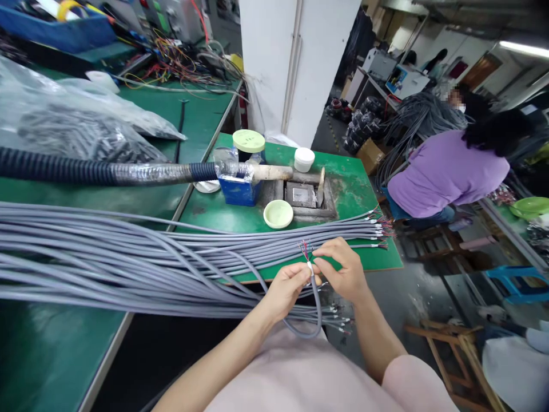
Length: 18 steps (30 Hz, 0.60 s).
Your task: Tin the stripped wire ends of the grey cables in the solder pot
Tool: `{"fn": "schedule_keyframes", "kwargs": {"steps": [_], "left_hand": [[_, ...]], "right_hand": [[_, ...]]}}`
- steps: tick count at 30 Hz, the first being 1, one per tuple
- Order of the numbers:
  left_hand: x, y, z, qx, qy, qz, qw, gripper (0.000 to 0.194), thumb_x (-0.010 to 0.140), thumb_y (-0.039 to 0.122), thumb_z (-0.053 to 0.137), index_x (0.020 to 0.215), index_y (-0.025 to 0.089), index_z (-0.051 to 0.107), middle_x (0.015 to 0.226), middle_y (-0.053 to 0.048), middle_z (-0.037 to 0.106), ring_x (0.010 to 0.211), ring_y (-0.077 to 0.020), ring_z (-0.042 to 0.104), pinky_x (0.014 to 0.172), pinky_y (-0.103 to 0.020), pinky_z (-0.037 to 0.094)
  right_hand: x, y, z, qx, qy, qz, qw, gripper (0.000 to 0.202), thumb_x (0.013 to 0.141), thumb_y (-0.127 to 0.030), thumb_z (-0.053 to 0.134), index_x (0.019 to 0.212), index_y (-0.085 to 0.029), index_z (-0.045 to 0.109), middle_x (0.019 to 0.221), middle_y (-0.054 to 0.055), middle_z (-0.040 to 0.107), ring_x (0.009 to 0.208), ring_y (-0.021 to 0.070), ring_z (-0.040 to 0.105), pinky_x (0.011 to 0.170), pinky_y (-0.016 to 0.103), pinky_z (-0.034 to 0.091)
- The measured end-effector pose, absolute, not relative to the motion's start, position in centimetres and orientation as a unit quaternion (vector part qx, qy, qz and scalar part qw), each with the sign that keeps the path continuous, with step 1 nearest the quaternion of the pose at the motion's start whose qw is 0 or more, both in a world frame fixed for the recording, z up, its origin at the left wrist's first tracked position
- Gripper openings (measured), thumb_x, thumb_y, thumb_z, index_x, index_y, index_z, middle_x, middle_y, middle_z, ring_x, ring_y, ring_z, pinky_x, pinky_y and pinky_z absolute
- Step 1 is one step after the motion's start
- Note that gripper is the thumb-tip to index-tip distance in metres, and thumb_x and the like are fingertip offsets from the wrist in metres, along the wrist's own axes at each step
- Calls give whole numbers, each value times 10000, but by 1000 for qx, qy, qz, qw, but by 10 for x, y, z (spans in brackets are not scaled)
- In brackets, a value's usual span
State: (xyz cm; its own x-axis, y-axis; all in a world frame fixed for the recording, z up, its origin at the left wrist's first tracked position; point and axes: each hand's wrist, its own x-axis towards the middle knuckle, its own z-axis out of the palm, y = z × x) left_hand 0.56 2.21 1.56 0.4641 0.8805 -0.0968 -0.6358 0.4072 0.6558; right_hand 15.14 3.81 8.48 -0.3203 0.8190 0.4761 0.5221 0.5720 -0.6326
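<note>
White pillar (315,68), seated person in purple (446,169), blue plastic stool (517,284), blue bin (72,35) upper left

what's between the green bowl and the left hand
In the head view, grey cables run across between the bowl and the left hand.

My left hand (286,290) pinches a grey cable (318,312); just beyond my fingers (301,278), coloured wires (305,249) splay beside my right hand (346,272).
</note>
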Motion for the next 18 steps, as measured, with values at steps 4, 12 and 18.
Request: {"fn": "schedule_keyframes", "kwargs": {"steps": [4,12,18], "left_hand": [[9,23,15,272,216,456,819,260,787,381,697,759,124,722,698,-53,679,704,-142,590,745,-244,415],[17,22,7,281,244,444,815,267,771,385,712,860,135,738,693,-46,681,714,-154,592,773,-268,424],[10,22,12,269,251,453,812,255,781,365,707,875,129,732,693,-48,680,713,-157,602,771,-274,437]], "right_hand": [[156,34,84,-437,-787,169,401,163,845,-131,589,941,-236,667,855,34,649,845,183,580,762,356,479],[161,30,83,-479,-769,135,401,108,844,-159,614,905,-230,668,813,27,644,806,180,574,756,363,464],[161,33,86,-440,-803,133,381,185,863,-151,559,980,-247,665,862,41,655,846,196,588,780,383,483]]}}
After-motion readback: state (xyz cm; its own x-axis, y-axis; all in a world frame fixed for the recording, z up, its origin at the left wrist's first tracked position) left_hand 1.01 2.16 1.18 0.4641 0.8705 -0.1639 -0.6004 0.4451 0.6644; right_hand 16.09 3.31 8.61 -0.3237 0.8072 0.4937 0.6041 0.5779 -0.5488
